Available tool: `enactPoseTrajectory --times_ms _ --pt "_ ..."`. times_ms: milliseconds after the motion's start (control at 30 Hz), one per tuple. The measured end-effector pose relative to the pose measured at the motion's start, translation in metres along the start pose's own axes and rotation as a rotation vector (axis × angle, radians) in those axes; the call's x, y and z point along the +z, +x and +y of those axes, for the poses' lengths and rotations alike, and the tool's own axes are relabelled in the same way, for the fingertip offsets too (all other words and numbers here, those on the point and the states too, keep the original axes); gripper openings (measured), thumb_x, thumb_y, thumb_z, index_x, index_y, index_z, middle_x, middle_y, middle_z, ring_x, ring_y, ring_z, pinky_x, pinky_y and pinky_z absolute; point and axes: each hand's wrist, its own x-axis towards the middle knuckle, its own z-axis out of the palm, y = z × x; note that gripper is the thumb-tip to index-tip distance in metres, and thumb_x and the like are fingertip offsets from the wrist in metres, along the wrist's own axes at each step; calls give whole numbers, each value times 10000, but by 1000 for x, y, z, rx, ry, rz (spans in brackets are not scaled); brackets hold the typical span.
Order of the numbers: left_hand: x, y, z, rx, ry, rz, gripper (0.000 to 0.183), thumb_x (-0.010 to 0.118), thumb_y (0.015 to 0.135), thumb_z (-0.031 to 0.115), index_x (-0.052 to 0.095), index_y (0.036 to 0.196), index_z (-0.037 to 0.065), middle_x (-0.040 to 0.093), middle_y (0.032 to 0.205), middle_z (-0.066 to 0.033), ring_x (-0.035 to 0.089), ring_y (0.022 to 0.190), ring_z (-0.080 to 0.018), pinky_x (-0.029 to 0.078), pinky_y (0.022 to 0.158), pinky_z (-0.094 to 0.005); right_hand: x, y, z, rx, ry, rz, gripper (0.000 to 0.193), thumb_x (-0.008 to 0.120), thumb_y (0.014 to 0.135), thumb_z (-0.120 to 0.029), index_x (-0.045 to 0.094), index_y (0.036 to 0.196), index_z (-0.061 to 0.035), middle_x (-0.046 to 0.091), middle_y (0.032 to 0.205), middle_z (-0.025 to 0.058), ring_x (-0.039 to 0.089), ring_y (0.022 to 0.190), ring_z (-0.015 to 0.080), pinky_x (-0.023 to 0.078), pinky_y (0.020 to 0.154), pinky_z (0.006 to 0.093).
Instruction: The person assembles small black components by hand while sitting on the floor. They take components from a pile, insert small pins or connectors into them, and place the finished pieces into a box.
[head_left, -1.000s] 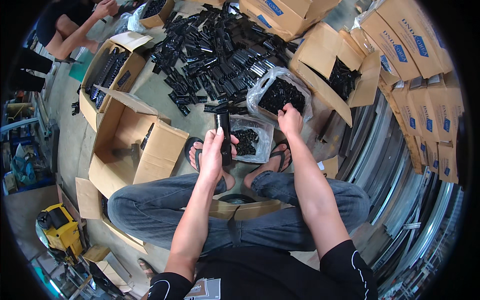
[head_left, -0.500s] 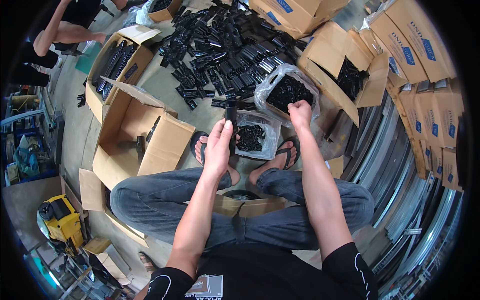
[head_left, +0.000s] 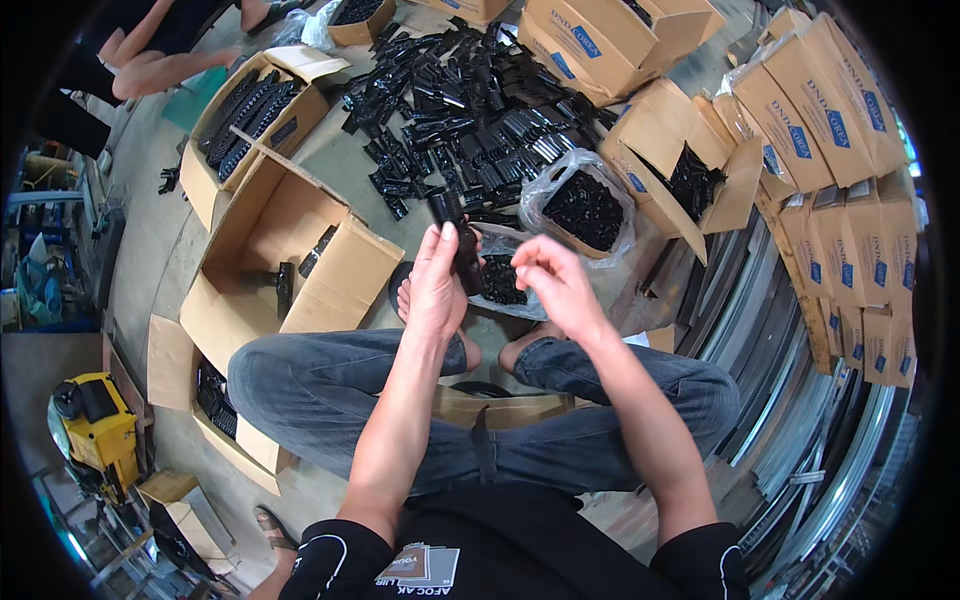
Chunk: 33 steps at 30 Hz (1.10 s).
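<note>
My left hand (head_left: pixel 437 280) is wrapped round a dark, tube-like black part (head_left: pixel 466 258), held tilted above my feet. To its right, my right hand (head_left: pixel 560 290) is raised with thumb and fingertips pinched together, a little apart from the part. Whatever is between those fingertips is too small to make out. Below the hands sits a clear plastic bag (head_left: pixel 502 240) with small black pieces inside, partly hidden by my hands. Beyond my right hand, a second plastic-lined bag (head_left: pixel 541 176) holds more small black pieces.
A large heap of black parts (head_left: pixel 500 120) covers the floor ahead. At my left stands an open carton (head_left: pixel 350 270) with a few black parts inside. Stacked cartons (head_left: pixel 830 110) and long metal profiles (head_left: pixel 770 350) line the right. Another person's arm (head_left: pixel 165 75) shows at the far left.
My right hand has come away from the farther bag, moving left and nearer to the part in my left hand. The black part has tilted, its top leaning left.
</note>
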Motion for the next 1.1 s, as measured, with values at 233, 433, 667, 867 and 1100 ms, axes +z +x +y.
enactPoseTrajectory --times_ms 233,433,667,867,1100 --pt "4 -3 -8 15 96 38 168 600 1013 243 602 1099 98 657 987 10 592 911 -66 466 838 -241 29 -13 14 15 -268 91 220 742 833 -135 643 986 -12 631 884 57 611 767 164 501 687 299" --pt "9 -5 -13 -33 124 65 259 556 1032 301 597 1146 72 654 983 -21 574 909 -100 463 852 -274 35 -12 18 -194 -578 160 333 806 784 -233 635 980 -25 642 917 127 667 810 278 535 705 383" --pt "19 -9 -16 -35 187 56 320 475 1060 368 579 1163 83 642 985 -23 572 871 -90 477 808 -262 22 -12 11 -85 -563 114 314 808 740 -241 644 897 -24 636 843 118 659 741 281 526 666 389" --pt "20 -6 -17 -107 128 70 540 327 1066 506 541 1280 59 622 987 -52 563 892 -144 507 814 -316 22 -14 9 -149 -584 166 316 810 714 -251 648 855 -19 628 795 116 653 693 274 525 636 392" --pt "19 -8 -16 -154 72 94 630 282 1050 572 525 1312 53 602 954 -51 574 850 -156 540 746 -339 30 -15 13 -199 -596 204 316 811 706 -245 647 852 -17 628 801 115 648 684 275 525 633 398"
